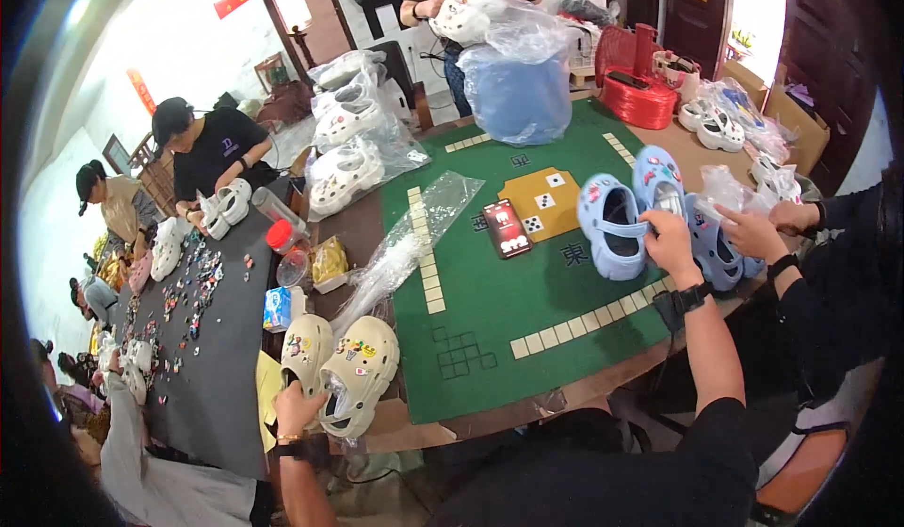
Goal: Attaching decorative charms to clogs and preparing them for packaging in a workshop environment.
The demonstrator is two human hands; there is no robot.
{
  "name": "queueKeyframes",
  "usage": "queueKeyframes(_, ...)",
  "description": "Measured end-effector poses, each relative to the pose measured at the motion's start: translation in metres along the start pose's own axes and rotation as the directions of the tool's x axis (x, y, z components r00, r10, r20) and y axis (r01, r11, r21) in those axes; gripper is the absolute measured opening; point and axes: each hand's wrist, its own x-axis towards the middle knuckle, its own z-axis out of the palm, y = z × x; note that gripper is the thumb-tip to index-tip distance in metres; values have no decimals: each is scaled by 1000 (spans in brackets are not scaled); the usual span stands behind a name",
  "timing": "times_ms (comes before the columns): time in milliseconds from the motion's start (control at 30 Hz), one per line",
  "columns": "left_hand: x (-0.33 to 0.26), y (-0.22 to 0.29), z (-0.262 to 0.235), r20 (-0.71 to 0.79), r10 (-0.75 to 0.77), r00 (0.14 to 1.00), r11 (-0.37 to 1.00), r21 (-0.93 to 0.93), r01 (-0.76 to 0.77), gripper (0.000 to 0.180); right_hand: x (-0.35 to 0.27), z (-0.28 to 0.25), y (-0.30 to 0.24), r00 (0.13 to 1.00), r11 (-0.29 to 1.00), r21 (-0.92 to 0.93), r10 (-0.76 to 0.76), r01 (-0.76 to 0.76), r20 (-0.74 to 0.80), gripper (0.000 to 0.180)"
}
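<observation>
A pair of cream clogs (341,369) decorated with small charms is gripped at the heel by the left hand (298,408), fingers closed round it, at the near left edge of the worktop (527,301), soles together so both can be carried as one. A light blue clog (612,226) is steadied at its strap by the right hand (670,241), fingers curled shut on it, opening turned up. A crumpled clear plastic bag (405,244) lies between them
</observation>
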Motion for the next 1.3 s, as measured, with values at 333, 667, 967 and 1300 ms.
queueKeyframes(333,-14,-6,4,-130,69,989,995,76,-60,43,-25,53,-33,989,947,-289,147,-142,-4,59)
queueKeyframes(667,-7,11,-20,-246,140,959,990,15,-140,35,-45,54,-65,943,835,-516,302,-190,141,41)
queueKeyframes(967,-40,69,-98,-404,179,897,966,-99,-238,27,-9,56,-90,997,997,-56,48,-44,66,39)
queueKeyframes(1300,-41,203,-33,-9,6,1000,871,-491,-10,39,-37,191,-100,900,950,286,-13,-125,435,37)
